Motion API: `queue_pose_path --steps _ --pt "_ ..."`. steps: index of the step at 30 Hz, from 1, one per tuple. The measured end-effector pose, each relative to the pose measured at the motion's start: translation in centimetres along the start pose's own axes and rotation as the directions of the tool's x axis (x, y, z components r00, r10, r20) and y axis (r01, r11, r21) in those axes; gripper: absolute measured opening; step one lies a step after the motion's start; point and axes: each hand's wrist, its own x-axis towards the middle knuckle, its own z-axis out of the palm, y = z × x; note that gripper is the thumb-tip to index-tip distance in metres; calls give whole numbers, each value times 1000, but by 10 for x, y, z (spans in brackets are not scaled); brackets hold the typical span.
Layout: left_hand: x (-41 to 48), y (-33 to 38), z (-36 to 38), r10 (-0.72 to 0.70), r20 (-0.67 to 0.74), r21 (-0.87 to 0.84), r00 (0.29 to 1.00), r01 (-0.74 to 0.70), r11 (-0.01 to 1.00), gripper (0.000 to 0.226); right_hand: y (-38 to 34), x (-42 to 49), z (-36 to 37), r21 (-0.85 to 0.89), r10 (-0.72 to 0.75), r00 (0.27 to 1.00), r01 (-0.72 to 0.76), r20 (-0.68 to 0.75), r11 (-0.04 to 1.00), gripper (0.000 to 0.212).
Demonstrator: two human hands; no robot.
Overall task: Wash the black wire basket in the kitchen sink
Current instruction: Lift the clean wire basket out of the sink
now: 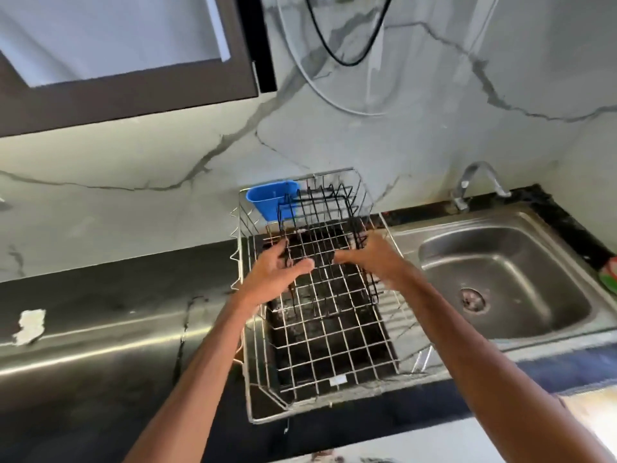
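Black wire basket (329, 235) sits inside larger steel rack (320, 332) on counter, left of sink (500, 279), blue cup (272, 198) clipped at rack's back corner.

Head view: left hand (278, 274) on basket's near-left edge, fingers curled loosely round wires. Right hand (370, 259) at near-right edge, fingers bent onto wires; firm grip or not, cannot tell.

Judgement: light, stiff, open mesh; thin wires may snag rack. Best held by rim wires, both sides. Slippery once wet.
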Motion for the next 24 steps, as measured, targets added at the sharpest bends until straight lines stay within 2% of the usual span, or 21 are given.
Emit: queue_pose_path --steps 1,3,6,11,21,24 --pt "6 -9 -1 -56 20 -15 998 56 998 123 4 2 10 5 56 998 -56 19 998 76" --pt "19 -19 1 -146 55 -13 988 147 989 104 16 10 24 -13 159 987 -159 28 987 53" --pt "35 -25 7 -226 115 22 967 225 974 89 33 30 38 -50 297 955 -296 20 954 85" --pt "63 -41 17 -332 136 101 933 320 942 82 50 51 51 -48 385 922 -387 -45 921 104" --pt "73 -57 21 -388 123 162 913 367 916 55 62 67 67 -108 396 917 -398 -43 911 109" --pt "74 -58 22 -396 100 162 913 378 912 54 65 73 68 -123 385 922 -387 -45 914 111"
